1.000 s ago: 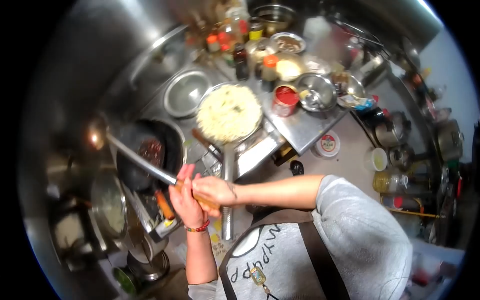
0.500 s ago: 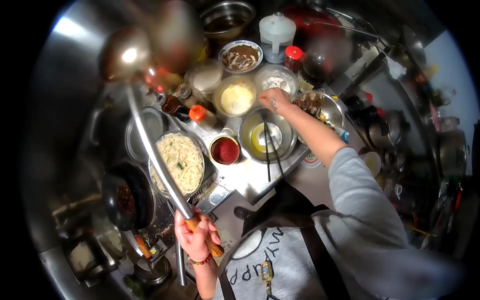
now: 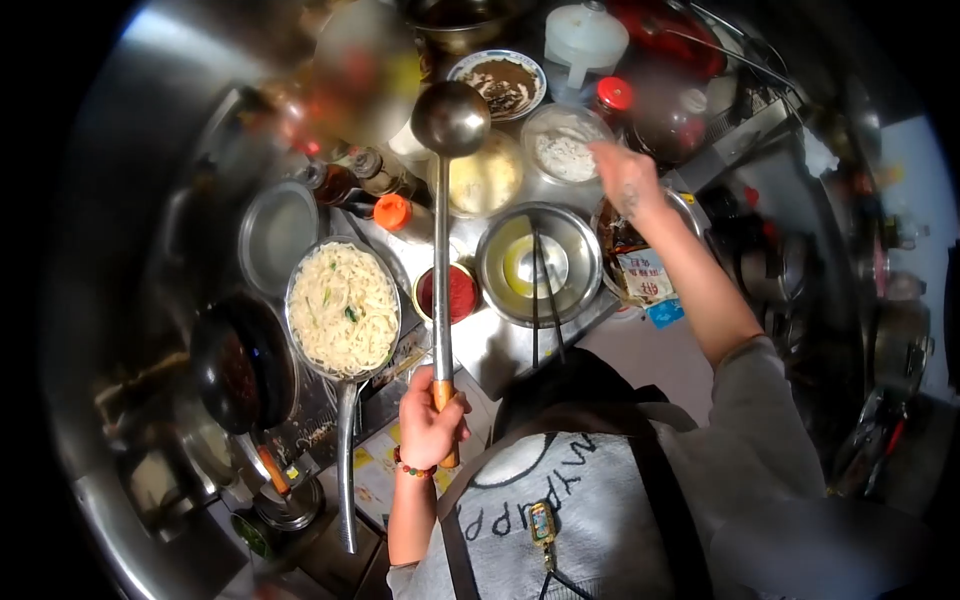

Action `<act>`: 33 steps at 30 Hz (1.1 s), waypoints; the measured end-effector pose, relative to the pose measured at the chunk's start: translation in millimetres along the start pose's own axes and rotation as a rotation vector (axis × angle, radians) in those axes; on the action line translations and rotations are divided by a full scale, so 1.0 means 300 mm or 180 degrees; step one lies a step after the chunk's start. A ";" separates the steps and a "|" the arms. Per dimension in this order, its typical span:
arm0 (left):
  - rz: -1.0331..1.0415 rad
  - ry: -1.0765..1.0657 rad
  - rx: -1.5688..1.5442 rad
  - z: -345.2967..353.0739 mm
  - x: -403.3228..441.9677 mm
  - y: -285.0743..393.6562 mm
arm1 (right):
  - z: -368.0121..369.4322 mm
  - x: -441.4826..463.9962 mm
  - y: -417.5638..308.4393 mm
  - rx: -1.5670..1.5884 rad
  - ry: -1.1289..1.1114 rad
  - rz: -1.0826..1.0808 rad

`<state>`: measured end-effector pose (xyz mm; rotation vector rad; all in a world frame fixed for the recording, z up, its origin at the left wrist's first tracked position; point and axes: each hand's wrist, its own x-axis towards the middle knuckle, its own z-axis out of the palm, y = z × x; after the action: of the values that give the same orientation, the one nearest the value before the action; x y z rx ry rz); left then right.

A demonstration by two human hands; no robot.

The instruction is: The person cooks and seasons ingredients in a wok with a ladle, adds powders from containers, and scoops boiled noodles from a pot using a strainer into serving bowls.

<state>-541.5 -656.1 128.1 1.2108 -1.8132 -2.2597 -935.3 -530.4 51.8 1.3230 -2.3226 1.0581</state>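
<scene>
My left hand (image 3: 430, 425) is wrapped round the wooden grip of a long ladle (image 3: 442, 230), whose metal bowl points away from me. My right hand (image 3: 628, 182) is at the near right rim of a clear bowl of white powder (image 3: 566, 150). Its fingers look pinched together; what they hold, if anything, is hidden. Left of that bowl, partly behind the ladle, stands a bowl of pale yellow contents (image 3: 487, 180). A steel bowl (image 3: 590, 285) with yellowish liquid and dark chopsticks (image 3: 536, 305) sits nearer me. The ladle's handle crosses in front of a tin of red sauce (image 3: 462, 295).
A strainer of noodles (image 3: 345, 310) rests at left, above a dark wok (image 3: 235, 370). Several bottles, one with an orange cap (image 3: 393, 211), stand beyond it. Farther back are a patterned bowl of brown paste (image 3: 505, 85), a red-lidded jar (image 3: 614, 95) and a white jug (image 3: 585, 40).
The ladle has swung right and upright, from over the noodles to in front of the sauce tin. My right hand has moved rightward, to the powder bowl's right side.
</scene>
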 end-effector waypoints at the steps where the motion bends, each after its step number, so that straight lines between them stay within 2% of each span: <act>1: -0.0001 0.0045 0.0143 -0.004 0.006 -0.007 | -0.010 0.038 -0.109 0.0208 -0.0299 0.0308; 4: 0.0008 0.0215 0.0501 -0.001 0.000 -0.009 | 0.137 0.074 -0.108 -0.0238 -0.1234 -0.0391; 7: 0.0229 0.0414 0.1180 -0.007 0.001 -0.018 | 0.199 0.080 -0.121 0.0145 -0.1597 0.0023; 10: 0.0419 0.0600 0.1922 -0.011 0.001 -0.047 | 0.232 0.082 -0.097 0.2138 -0.1599 0.2102; 12: 0.0665 0.0736 0.2403 -0.006 0.002 -0.051 | 0.210 0.098 -0.094 0.2436 -0.1456 0.2406; 14: 0.0646 0.0728 0.2422 -0.008 -0.009 -0.046 | 0.168 0.124 -0.107 0.2529 -0.1322 0.2677; 16: 0.0662 0.0681 0.2413 -0.010 -0.014 -0.046 | 0.090 0.167 -0.166 0.2218 -0.1351 0.2217; 18: 0.0313 0.0486 0.1581 -0.004 -0.024 -0.031 | 0.037 0.191 -0.214 0.1622 -0.1393 0.1618; 21: -0.0120 0.0277 0.0548 -0.003 -0.026 -0.016 | 0.064 0.178 -0.149 -0.0460 -0.1457 -0.0397; 22: -0.0257 0.0222 0.0234 -0.001 -0.024 -0.015 | 0.103 0.154 -0.126 -0.0194 -0.1374 -0.0320; 24: -0.0208 0.0265 0.0226 -0.002 -0.018 -0.018 | 0.172 0.113 -0.128 0.0346 -0.1222 -0.0145; 25: -0.0196 0.0289 0.0220 -0.004 -0.017 -0.021 | 0.169 0.116 -0.167 0.1378 -0.2170 0.1772; 28: -0.0096 0.0359 0.0488 -0.009 -0.022 -0.020 | 0.176 0.110 -0.160 0.2411 -0.1613 0.2610; 29: -0.0066 0.0433 0.0665 -0.006 -0.029 -0.017 | 0.156 0.116 -0.151 0.2316 -0.1407 0.2587; 32: 0.0047 0.0426 0.1002 0.012 -0.047 -0.016 | 0.044 0.144 -0.194 0.2304 -0.1343 0.1755; 33: 0.0405 0.0388 0.1196 0.006 -0.046 -0.026 | 0.014 0.166 -0.211 0.1539 -0.1272 0.1307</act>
<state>-529.3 -645.8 129.2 1.2012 -2.2599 -1.7899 -909.7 -585.2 105.4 1.3400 -2.8384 1.7041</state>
